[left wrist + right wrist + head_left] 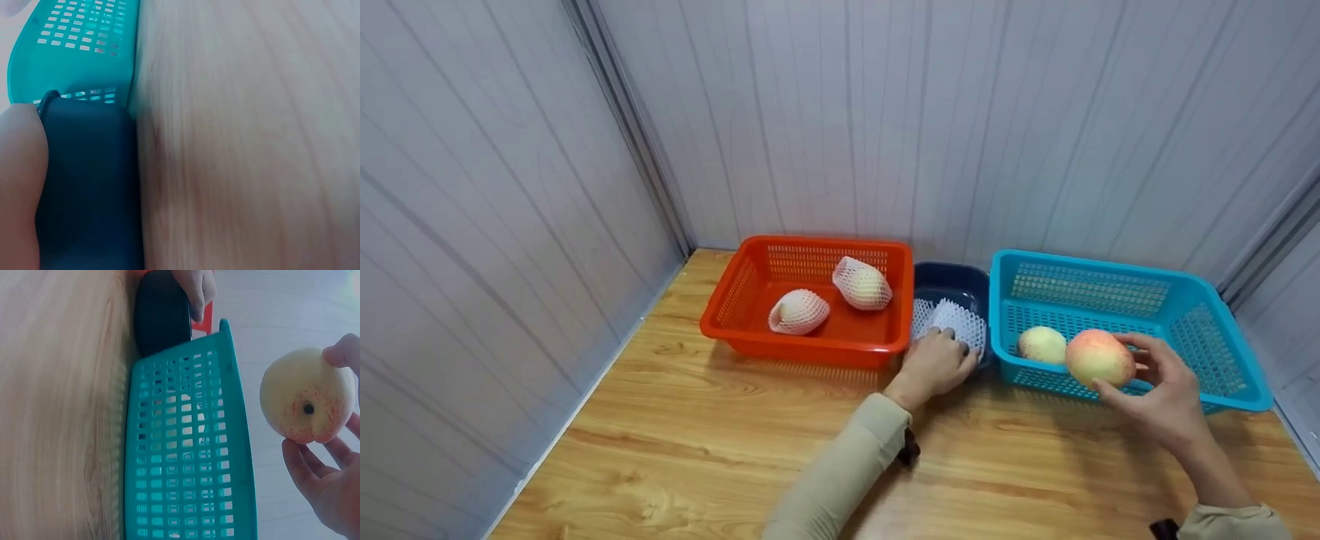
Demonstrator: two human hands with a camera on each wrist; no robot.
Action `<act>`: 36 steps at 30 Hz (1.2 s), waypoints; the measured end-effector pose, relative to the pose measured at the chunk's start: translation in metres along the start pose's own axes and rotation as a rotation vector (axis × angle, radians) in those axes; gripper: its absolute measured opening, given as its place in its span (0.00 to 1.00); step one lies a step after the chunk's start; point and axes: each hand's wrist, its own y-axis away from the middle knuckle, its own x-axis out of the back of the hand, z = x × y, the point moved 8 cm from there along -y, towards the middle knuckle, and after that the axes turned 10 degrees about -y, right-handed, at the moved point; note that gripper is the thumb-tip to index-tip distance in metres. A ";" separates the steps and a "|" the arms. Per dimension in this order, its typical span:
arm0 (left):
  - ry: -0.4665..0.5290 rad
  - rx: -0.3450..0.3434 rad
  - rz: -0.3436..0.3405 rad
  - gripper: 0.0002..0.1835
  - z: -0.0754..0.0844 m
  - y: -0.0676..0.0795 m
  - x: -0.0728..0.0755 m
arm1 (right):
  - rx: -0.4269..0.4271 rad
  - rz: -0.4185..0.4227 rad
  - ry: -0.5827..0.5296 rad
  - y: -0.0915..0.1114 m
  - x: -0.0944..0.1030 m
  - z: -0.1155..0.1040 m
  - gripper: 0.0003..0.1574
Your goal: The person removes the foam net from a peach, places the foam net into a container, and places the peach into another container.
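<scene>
My right hand [1162,390] holds a peach [1100,358], red on top and yellowish below, between thumb and fingers. It is over the near rim of the blue basket [1234,322]; the right wrist view shows the peach [306,396] with its dark stem hollow. Another pale peach [1042,345] lies inside that basket. My left hand [934,366] reaches into the dark navy basin [952,276], fingertips at the white foam net sleeves [960,322]. I cannot tell whether these fingers pinch a sleeve. In the left wrist view, part of the hand [19,185] overlaps the basin's rim.
Left of the basin stands a red-orange basket [810,349]. Inside it lie two fruits in white foam nets, one netted fruit [800,312] nearer and another netted fruit [864,285] farther back. All three containers stand on the wooden table [697,435], close to the panelled wall [840,135].
</scene>
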 end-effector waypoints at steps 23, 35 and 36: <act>0.089 -0.065 0.155 0.11 -0.002 0.003 0.018 | -0.252 -0.049 0.220 -0.041 0.015 0.068 0.42; 0.017 -0.135 0.186 0.11 0.019 0.028 0.057 | -0.308 -0.164 0.261 -0.040 0.005 0.081 0.44; 0.021 -0.145 0.187 0.11 0.020 0.030 0.060 | -0.309 -0.177 0.257 -0.040 0.005 0.081 0.44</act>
